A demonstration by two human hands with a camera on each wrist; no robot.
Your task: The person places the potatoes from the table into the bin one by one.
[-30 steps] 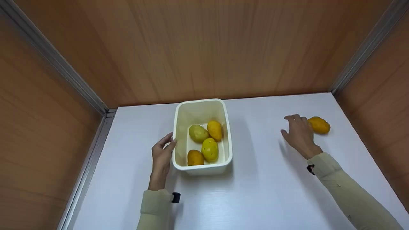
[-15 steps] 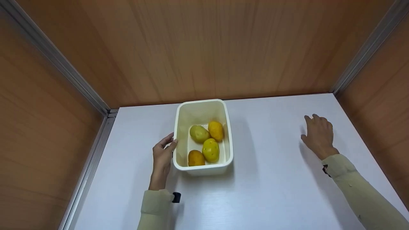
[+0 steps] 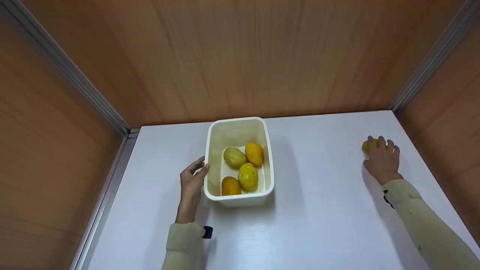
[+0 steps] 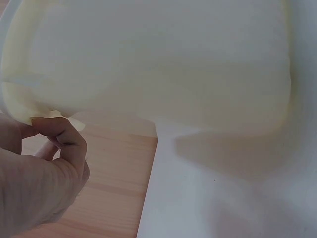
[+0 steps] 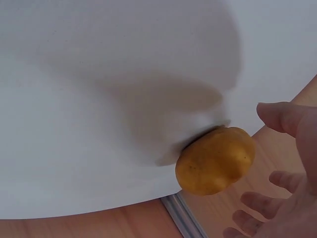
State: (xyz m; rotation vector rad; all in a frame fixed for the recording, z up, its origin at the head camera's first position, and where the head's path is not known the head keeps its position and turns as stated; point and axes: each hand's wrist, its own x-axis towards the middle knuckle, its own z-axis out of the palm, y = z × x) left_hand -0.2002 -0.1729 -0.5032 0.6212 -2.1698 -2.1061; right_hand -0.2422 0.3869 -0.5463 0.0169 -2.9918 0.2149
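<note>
A cream plastic bin point(image 3: 243, 201) stands on the white table, tilted to show its inside. Several lumpy ovals lie in it: a green one point(image 3: 235, 157), a bright yellow one point(image 3: 248, 177) and orange-yellow ones point(image 3: 254, 154). My left hand point(image 3: 192, 183) grips the bin's left rim, thumb on top; the left wrist view shows the curled fingers point(image 4: 69, 144) at that rim. At the right, my right hand point(image 3: 383, 161) is over another orange-yellow lumpy oval point(image 5: 216, 161), like a mango or potato. Its fingers are spread apart, and in the right wrist view a gap separates them from the oval.
Wood-grain panels point(image 3: 240, 56) rise behind the table and on both sides. Grey metal strips point(image 3: 431, 56) line the corners. The white tabletop point(image 3: 318, 210) stretches between the bin and my right hand.
My right hand has moved rightward across the table to the orange-yellow oval, which it hid half a second ago and which now partly shows. My left hand and the bin stay in place.
</note>
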